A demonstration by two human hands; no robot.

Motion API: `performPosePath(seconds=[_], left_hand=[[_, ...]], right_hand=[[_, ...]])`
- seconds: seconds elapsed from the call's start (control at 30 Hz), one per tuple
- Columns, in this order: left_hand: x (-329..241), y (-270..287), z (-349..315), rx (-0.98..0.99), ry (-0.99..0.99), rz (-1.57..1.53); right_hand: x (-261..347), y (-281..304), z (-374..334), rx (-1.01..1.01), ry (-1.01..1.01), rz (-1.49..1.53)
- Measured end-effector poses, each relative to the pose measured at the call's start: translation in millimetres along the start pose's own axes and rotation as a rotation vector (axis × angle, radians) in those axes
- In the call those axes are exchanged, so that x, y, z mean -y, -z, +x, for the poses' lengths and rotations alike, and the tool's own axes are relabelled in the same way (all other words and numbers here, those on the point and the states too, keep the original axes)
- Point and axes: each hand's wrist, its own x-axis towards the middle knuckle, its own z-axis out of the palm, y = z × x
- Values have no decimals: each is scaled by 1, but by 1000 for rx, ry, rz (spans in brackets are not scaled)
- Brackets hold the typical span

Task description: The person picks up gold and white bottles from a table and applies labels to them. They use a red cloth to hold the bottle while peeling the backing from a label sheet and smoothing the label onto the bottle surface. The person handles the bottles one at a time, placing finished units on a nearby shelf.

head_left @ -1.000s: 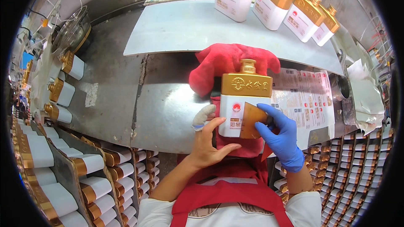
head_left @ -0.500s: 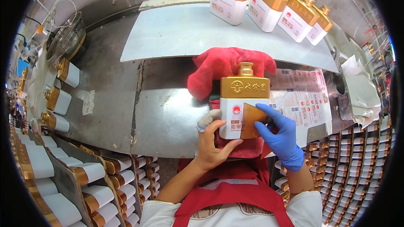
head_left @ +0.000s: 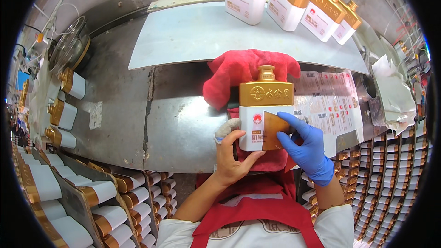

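A flat flask-shaped bottle (head_left: pixel 251 128), white below and gold at shoulder and neck, rests against red cloth with its front toward me. My left hand (head_left: pixel 232 154) grips its lower left edge, thumb along the bottom; a pale fabric cover sits on one finger. In a blue glove, my right hand (head_left: pixel 305 147) pinches a brown translucent scraper (head_left: pixel 272 131) with a slanted top edge. The scraper lies flat against the right half of the bottle's front, beside a red round emblem and printed label. Fingers behind the bottle are hidden.
Several similar bottles (head_left: pixel 245 4) stand on a pale board (head_left: pixel 183 34) at the back. More lie at the left edge of the metal table (head_left: pixel 115 110). A printed decal sheet (head_left: pixel 330 105) lies at right. Racks of bottles (head_left: pixel 381 188) flank me on both sides.
Both hands, the bottle and the scraper keep the same positions relative to each other. The whole view has shifted very slightly.
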Motion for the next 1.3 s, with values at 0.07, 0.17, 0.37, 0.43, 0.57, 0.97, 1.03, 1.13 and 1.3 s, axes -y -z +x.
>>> performPosePath(seconds=[0.07, 0.17, 0.37, 0.43, 0.57, 0.97, 1.03, 1.13, 1.3], left_hand=[[1, 0, 0, 4, -10, 24], [0, 1, 0, 6, -12, 17], [3, 0, -4, 28, 28, -26], [3, 0, -5, 28, 28, -27], [5, -1, -6, 25, 35, -66], [4, 0, -4, 27, 31, -60], [6, 0, -4, 33, 14, -81], [6, 0, -5, 37, 16, -72], [2, 1, -4, 37, 9, -51]], right_hand=[[2, -1, 0, -10, 6, -2], [1, -1, -1, -7, -1, -2], [2, -2, 2, -5, 13, 14], [3, -3, 1, -11, 15, 16], [3, -4, 1, -24, 22, -9], [2, -9, 0, -77, 30, -87], [3, -10, -1, -90, 37, -101], [5, -11, -1, -108, 57, -116], [3, -12, -3, -137, 76, -141]])
